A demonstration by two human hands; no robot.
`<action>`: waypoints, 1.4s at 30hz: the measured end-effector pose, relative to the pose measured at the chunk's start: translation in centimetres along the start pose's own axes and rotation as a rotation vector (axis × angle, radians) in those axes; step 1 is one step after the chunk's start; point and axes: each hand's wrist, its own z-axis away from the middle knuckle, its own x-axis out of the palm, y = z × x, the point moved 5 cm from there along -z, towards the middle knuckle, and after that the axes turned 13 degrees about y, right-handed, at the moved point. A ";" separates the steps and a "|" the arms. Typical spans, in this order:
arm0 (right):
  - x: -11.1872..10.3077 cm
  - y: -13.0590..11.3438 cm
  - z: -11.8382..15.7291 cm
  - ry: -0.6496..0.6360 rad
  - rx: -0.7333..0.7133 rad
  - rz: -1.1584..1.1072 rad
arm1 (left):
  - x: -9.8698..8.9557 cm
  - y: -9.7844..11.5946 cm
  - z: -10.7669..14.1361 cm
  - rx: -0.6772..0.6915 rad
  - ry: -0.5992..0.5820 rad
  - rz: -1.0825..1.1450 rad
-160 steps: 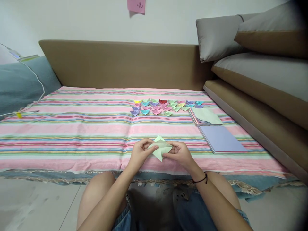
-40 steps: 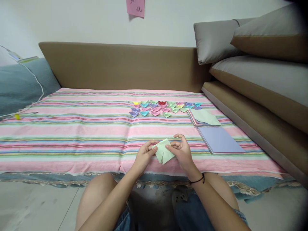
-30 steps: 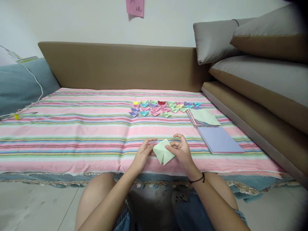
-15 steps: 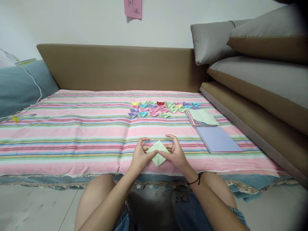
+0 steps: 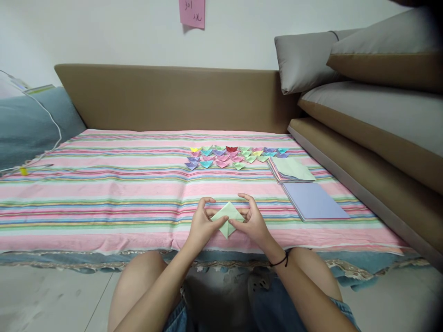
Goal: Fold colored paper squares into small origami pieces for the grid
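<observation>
A pale green folded paper [image 5: 228, 210], shaped like a diamond with a slit down its lower half, is held just above the near edge of the striped cloth. My left hand [image 5: 203, 221] pinches its left side, thumb on the front face and fingers behind. On the opposite side my right hand [image 5: 253, 222] grips it the same way, its index finger raised and curved. Both thumbs nearly meet at the paper's middle. Farther back stand several small folded paper boats [image 5: 222, 160] in rows, in pink, green, blue, purple, yellow and red.
Right of the boats lies a stack of mixed coloured paper [image 5: 292, 169], with a purple-topped paper stack [image 5: 316, 201] nearer me. Cushions [image 5: 374, 106] pile along the right side. A white cable [image 5: 51, 117] runs down at the left. The striped cloth [image 5: 104, 193] covers the seat.
Both hands keep their hold on the green paper. Its lower flaps have shifted very slightly near the thumbs; the camera view has barely moved.
</observation>
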 end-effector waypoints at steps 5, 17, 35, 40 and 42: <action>0.0 0.1 -0.1 -0.005 0.012 -0.030 | 0.0 0.1 0.1 0.014 -0.001 0.000; -1.2 -0.4 -0.6 0.132 0.054 -0.045 | -0.5 0.4 -0.6 0.041 0.051 0.033; -0.9 -0.1 -0.7 0.027 0.042 -0.016 | -0.5 -0.1 -0.5 -0.024 0.016 0.016; -0.9 -0.2 -0.6 0.010 0.037 -0.001 | 0.2 -0.2 -0.1 -0.020 -0.040 -0.019; -1.2 -0.5 -0.7 0.032 0.025 0.002 | 0.0 -0.1 -0.3 -0.040 -0.031 0.003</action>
